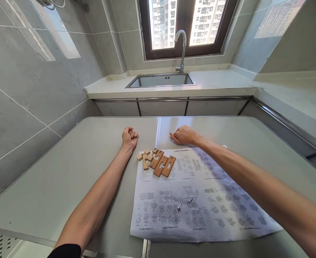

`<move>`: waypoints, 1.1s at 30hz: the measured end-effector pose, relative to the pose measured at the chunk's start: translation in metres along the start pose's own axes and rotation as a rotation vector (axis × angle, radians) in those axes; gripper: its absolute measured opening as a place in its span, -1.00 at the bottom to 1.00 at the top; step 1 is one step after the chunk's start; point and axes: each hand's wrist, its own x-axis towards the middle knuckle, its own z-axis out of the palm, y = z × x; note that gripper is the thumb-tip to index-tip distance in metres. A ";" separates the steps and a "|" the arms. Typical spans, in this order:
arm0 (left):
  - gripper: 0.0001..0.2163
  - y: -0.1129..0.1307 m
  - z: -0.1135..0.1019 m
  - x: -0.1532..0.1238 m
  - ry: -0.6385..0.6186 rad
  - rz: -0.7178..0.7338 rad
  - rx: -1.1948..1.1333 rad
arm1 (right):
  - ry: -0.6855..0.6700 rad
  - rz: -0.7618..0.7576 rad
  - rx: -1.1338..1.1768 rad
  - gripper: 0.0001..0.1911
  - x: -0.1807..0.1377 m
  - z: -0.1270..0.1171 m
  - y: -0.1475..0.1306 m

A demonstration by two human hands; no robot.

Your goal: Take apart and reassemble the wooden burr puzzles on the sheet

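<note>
My left hand (130, 138) rests on the grey table in a closed fist, fingers curled inward, with nothing showing in it. Closed too, my right hand (184, 135) lies on its side across the seam from it, just above the paper sheet. Closest to my left hand is a small pile of pale wooden blocks (145, 162). Beside them are several flat brown wooden pieces with cut-out slots, among them a slotted plate (168, 166). They lie on the upper left of a printed sheet (174, 188) covered with small diagrams. Neither hand touches the wooden pieces.
Two small white twisted bits (179, 207) lie on the sheet. The table (99, 143) has a seam down its middle. Beyond it stand a counter with a sink (160, 80), a curved faucet (182, 46) and a window. A tiled wall (31, 71) rises at left.
</note>
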 end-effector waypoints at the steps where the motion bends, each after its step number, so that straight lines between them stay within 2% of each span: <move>1: -0.65 0.001 0.001 -0.001 -0.015 0.007 0.024 | 0.009 -0.008 0.009 -0.29 0.001 -0.002 -0.001; 6: -0.66 0.005 0.003 -0.023 -0.173 0.065 0.194 | 0.070 -0.057 0.083 -0.30 0.001 -0.013 -0.008; 8: -0.80 0.010 -0.003 -0.044 -0.274 0.110 0.283 | 0.098 -0.069 0.130 -0.30 -0.005 -0.014 -0.013; 11: -0.78 0.022 -0.015 -0.087 -0.457 0.188 0.436 | 0.142 -0.073 0.215 -0.32 -0.024 -0.011 -0.024; 13: -0.62 0.031 -0.022 -0.113 -0.625 0.254 0.555 | 0.178 -0.057 0.276 -0.36 -0.041 -0.008 -0.033; 14: -0.50 0.034 -0.024 -0.123 -0.827 0.390 0.761 | 0.199 -0.037 0.308 -0.37 -0.051 -0.007 -0.038; 15: -0.36 0.037 -0.026 -0.131 -0.977 0.511 0.941 | 0.219 -0.011 0.339 -0.39 -0.062 -0.006 -0.042; 16: -0.28 0.038 -0.028 -0.136 -1.062 0.599 1.063 | 0.237 0.018 0.371 -0.40 -0.073 -0.005 -0.047; 18: -0.23 0.037 -0.030 -0.138 -1.148 0.696 1.208 | 0.269 0.082 0.438 -0.41 -0.095 -0.004 -0.053; 22: -0.31 0.028 -0.035 -0.129 -1.156 0.778 1.312 | 0.301 0.190 0.569 -0.46 -0.133 0.000 -0.057; 27: -0.52 0.022 -0.042 -0.124 -1.002 0.779 1.297 | 0.332 0.328 0.714 -0.46 -0.160 0.008 -0.048; 33: -0.71 0.021 -0.045 -0.122 -0.753 0.919 1.390 | 0.367 0.463 0.848 -0.49 -0.165 0.008 -0.041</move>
